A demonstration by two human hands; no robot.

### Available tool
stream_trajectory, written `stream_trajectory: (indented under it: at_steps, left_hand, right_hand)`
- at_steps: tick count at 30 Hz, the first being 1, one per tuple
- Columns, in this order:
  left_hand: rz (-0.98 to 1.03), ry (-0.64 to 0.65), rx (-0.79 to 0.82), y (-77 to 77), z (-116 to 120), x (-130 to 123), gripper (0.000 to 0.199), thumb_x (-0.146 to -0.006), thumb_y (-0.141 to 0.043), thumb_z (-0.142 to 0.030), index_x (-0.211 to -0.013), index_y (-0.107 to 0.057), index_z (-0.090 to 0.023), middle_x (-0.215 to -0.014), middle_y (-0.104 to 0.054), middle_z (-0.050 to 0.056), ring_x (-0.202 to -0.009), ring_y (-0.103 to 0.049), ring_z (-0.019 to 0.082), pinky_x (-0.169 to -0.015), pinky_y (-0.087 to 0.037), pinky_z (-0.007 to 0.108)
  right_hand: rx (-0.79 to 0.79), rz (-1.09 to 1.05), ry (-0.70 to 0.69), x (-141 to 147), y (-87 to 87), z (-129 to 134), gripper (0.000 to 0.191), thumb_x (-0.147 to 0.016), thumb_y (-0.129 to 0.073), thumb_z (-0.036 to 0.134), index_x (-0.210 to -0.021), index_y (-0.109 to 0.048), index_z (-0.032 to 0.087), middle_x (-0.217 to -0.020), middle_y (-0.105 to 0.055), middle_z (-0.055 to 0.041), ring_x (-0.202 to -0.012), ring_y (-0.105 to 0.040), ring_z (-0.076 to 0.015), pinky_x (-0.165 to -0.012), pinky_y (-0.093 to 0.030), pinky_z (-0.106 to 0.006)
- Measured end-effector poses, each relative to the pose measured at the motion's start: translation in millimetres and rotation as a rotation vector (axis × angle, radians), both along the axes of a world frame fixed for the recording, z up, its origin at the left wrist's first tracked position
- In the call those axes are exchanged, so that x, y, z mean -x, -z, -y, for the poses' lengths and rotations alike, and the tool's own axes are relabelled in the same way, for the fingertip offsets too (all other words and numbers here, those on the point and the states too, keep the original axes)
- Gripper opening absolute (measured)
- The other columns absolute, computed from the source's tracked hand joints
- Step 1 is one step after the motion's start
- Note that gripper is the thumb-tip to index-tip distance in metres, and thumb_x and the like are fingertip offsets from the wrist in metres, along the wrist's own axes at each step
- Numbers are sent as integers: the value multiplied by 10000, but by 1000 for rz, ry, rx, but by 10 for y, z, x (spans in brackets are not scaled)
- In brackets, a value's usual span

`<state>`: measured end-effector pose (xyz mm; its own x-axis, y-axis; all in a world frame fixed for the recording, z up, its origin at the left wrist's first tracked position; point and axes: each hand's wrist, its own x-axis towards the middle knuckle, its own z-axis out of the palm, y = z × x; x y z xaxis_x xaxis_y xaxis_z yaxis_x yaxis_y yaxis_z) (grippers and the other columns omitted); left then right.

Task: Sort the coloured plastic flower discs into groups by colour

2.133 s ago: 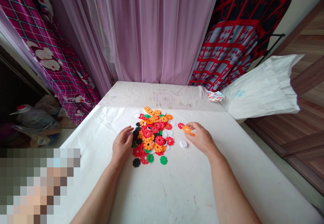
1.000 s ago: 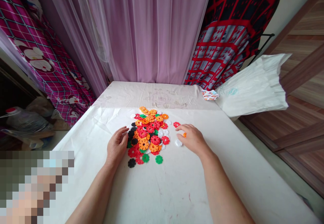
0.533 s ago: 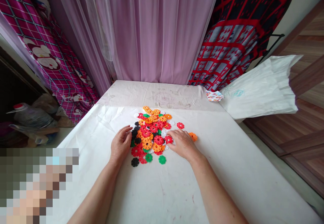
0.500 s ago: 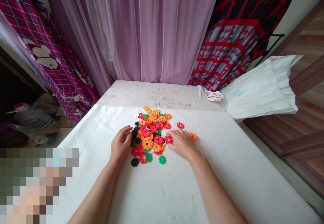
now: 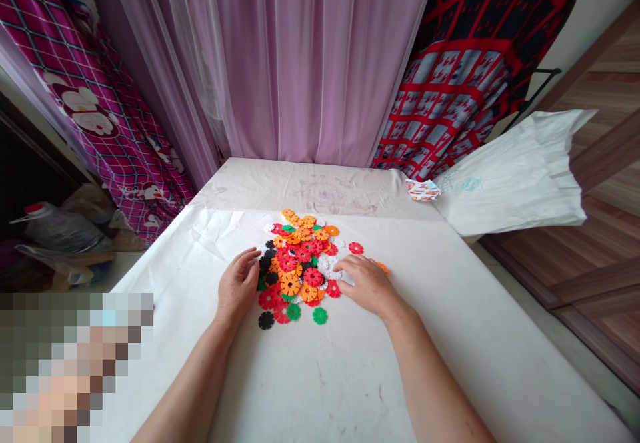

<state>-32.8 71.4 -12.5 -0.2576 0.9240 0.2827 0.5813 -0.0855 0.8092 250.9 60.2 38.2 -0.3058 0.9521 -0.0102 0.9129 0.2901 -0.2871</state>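
A heap of notched, flower-shaped plastic discs [image 5: 303, 253] in orange, red, white, black and green lies on the white-covered table. My left hand [image 5: 240, 279] rests at the heap's left side, fingers loosely bent and holding nothing, close to several black discs [image 5: 266, 266]. On the other side, my right hand [image 5: 367, 284] has its thumb and fingers apart, the fingertips beside white discs [image 5: 329, 266]. A red disc [image 5: 333, 288] lies near its thumb. Behind that hand an orange disc [image 5: 384, 268] is partly hidden. Nearer to me lie a green disc [image 5: 320, 315] and a black disc [image 5: 266, 320].
A white bag [image 5: 515, 176] hangs over the table's right edge, next to a small patterned paper piece [image 5: 423, 190]. Purple curtains [image 5: 320, 63] hang beyond the far edge. A plastic bottle [image 5: 63, 226] stands low at the left. The lower left corner is pixelated.
My right hand has shifted slightly right, away from the heap. The red disc by its fingers now lies a little nearer to me, and more white discs show. My left hand stays put.
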Motion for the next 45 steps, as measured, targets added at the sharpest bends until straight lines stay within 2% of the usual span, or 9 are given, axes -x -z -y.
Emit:
stream_trajectory:
  at_steps: [6,17,23,26,29,32,35,39,45]
  left_hand:
    - [3,1,7,-29,10,-11,297,-821,-498,-398,-984,-697,-250,-1198,-692,32,-988,-674,195,-925,-523,359]
    - [2,4,18,-32,13,-13,298,-832,-488,-387,-990,-697,-246,-1201,-687,41,-1002,-669,200,-922,-525,361]
    - [8,0,16,-40,19,-18,301,-829,-490,-395,-990,-697,-246,-1203,-689,41,-996,-671,201,-918,-527,366]
    - [12,2,9,-43,19,-18,299,-828,-489,-397,-986,-697,-252,-1200,-691,35,-994,-671,196,-921,-524,358]
    - [12,-1,8,-24,12,-12,301,-824,-488,-398,-984,-698,-253,-1202,-690,36,-1006,-667,198,-927,-522,358]
    - [4,5,2,4,2,2,300,-820,-494,-394,-990,-700,-257,-1203,-689,36,-1019,-662,201,-924,-523,360]
    - [8,7,2,16,-3,14,305,-826,-489,-391,-1000,-702,-259,-1207,-685,37,-1023,-662,201,-937,-520,363]
    - [17,18,13,7,0,20,308,-828,-490,-391,-1007,-700,-256,-1216,-680,42,-1030,-663,208,-951,-518,377]
    - [20,16,15,19,-2,23,306,-833,-500,-407,-1014,-698,-258,-1236,-670,44,-1053,-654,212,-959,-514,384]
  right_hand:
    - [64,74,-81,99,-40,75,309,-765,-631,222,-1072,-652,250,-1116,-664,-36,-1077,-548,-213,-902,-349,-318]
    - [81,123,16,222,-62,110,195,-748,-624,231,-942,-634,215,-1015,-641,-66,-975,-556,-220,-824,-343,-318]
    - [109,82,45,270,-64,117,280,-723,-631,205,-1003,-618,212,-1027,-674,-61,-969,-589,-224,-829,-354,-323]
    - [98,41,53,177,-58,83,322,-703,-649,204,-1022,-609,226,-1043,-683,-42,-973,-605,-207,-826,-369,-300]
    - [37,-19,143,-72,-71,-61,335,-721,-653,248,-1050,-594,239,-1063,-684,-27,-957,-616,-186,-795,-392,-274]
    - [1,-47,283,-379,-80,-337,324,-728,-657,277,-1043,-590,239,-1046,-687,-23,-905,-621,-173,-748,-414,-260]
    - [12,-16,299,-580,-55,-640,332,-733,-655,279,-1054,-593,220,-1052,-683,-38,-916,-622,-171,-772,-428,-260]
    - [62,14,241,-598,10,-870,345,-729,-665,283,-1061,-612,204,-1080,-676,-48,-919,-627,-159,-800,-434,-249]
    - [89,89,183,-502,50,-904,364,-736,-640,256,-1097,-641,209,-1096,-679,-64,-939,-629,-175,-799,-431,-250]
